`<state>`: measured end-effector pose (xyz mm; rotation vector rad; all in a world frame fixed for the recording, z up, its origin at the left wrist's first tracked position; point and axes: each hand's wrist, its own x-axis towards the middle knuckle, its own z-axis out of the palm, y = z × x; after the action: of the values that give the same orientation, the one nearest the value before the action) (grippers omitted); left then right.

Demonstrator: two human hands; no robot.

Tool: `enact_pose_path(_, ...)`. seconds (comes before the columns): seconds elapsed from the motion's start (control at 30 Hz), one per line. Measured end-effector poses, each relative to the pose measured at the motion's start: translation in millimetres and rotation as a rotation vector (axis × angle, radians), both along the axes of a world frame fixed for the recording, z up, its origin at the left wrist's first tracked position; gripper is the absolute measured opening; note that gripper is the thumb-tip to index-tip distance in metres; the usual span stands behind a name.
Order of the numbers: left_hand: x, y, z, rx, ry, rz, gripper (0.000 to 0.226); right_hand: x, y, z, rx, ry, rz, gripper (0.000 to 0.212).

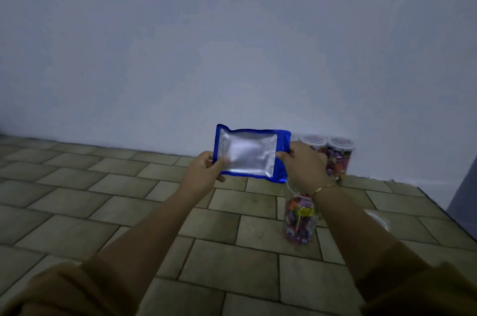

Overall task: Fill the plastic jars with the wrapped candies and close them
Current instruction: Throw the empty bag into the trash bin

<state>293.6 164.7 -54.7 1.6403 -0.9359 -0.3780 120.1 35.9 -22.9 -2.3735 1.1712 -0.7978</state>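
A blue and silver candy packet [249,155] is held flat in the air between both hands. My left hand [204,170] pinches its left edge and my right hand [305,162] grips its right edge. Below my right wrist an open clear plastic jar [299,220] stands on the tiled floor, holding colourful wrapped candies. Two lidded jars [336,155] full of candies stand against the wall behind my right hand, partly hidden by it.
A white round lid [378,220] lies on the floor to the right of the open jar, partly behind my right forearm. A pale wall [232,44] rises close behind the jars. A darker wall edge [462,202] closes the right side.
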Motion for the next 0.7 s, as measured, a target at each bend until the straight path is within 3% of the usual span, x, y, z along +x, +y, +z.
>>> enact_pose_path(0.2,58.7,113.8,-15.7,0.072,-0.002,0.173,0.021,83.2,89.2,-8.1,0.134,-0.137,0.190,0.004)
enact_pose_path(0.5,155.7,396.5,-76.5,0.255,0.089,0.594,0.039,229.8,330.1,-65.3,0.422,-0.210,0.525,0.020)
enact_pose_path(0.7,166.3,551.9,-121.7,0.322,0.225,0.712,0.017,280.6,469.0,-122.5,0.577,-0.094,0.668,0.022)
